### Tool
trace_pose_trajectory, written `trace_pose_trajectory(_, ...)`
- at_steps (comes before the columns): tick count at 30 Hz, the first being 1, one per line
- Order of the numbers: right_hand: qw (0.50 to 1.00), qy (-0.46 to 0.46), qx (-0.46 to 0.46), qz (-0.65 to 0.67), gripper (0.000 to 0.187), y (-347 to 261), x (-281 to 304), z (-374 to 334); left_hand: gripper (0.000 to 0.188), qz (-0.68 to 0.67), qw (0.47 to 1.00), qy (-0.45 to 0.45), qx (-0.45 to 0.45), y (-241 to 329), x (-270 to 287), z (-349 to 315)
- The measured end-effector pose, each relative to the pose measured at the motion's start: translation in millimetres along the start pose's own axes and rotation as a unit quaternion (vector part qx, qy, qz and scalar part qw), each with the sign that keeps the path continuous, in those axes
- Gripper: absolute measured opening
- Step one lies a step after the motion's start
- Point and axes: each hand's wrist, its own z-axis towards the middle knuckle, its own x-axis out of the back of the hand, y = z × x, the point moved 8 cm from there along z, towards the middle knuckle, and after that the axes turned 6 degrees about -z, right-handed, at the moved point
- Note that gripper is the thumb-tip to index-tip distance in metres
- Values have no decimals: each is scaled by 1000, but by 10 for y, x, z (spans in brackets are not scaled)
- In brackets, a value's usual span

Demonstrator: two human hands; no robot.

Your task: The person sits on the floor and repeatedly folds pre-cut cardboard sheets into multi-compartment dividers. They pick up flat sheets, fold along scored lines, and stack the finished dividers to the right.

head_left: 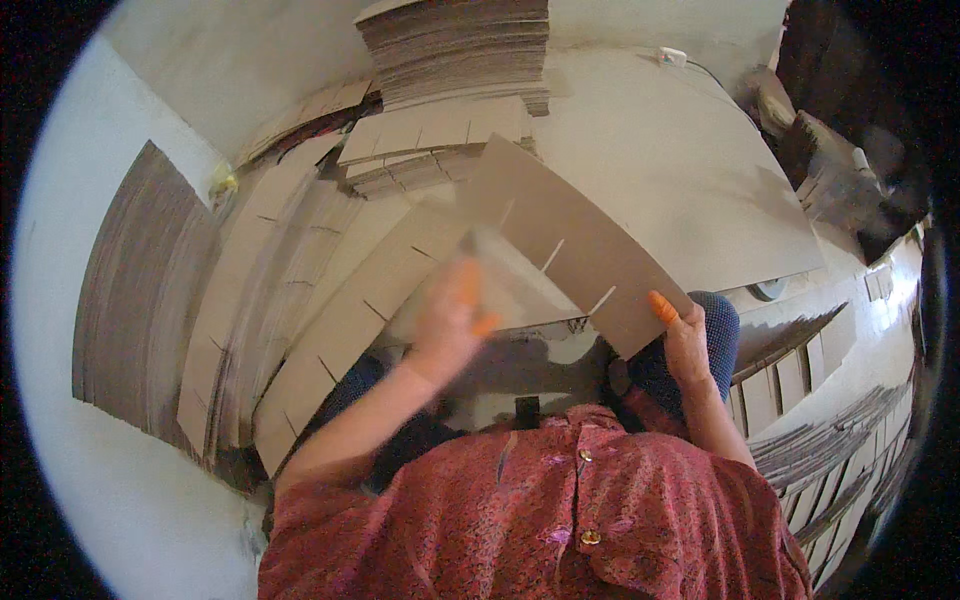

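Observation:
My right hand [686, 338], with an orange cover on a fingertip, grips the near right end of a slotted cardboard strip [560, 235]. This strip slants up to the far left across the work surface. My left hand [452, 318], also with orange finger covers, is smeared by motion beside the strip's left edge. Its fingers are too blurred to show whether they hold anything. Another slotted cardboard strip [345, 335] lies at a slant to the left, partly behind my left forearm. The two strips come close together at their far ends, where blur hides whether they touch.
Stacked slotted cardboard [240, 290] leans at the left near the wall. A tall cardboard pile [460, 50] and a lower stack [430, 135] stand at the back of the table [690, 170]. A white plug [672, 57] lies far right. More slotted cardboard [790, 385] is at lower right.

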Motion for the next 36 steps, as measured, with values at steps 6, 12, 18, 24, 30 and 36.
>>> trace_pose_trajectory(6,995,-35,52,-81,19,37,-68,-52,19,211,926,-183,253,-1255,263,-330)
trace_pose_trajectory(12,987,-5,130,-100,17,-423,-154,-174,16,200,948,-169,183,-1012,510,95)
trace_pose_trajectory(18,968,-51,197,-146,19,-838,-427,-183,32,-28,931,-257,258,-1185,254,215)
trace_pose_trajectory(24,985,-24,167,-26,17,-823,-502,-85,35,-88,950,-239,178,-591,317,531)
trace_pose_trajectory(30,974,-16,198,-106,19,-691,-435,-14,27,-268,916,-291,66,393,129,690)
trace_pose_trajectory(36,935,-17,251,-249,21,-974,-220,-144,25,-361,877,-297,107,477,-176,594)
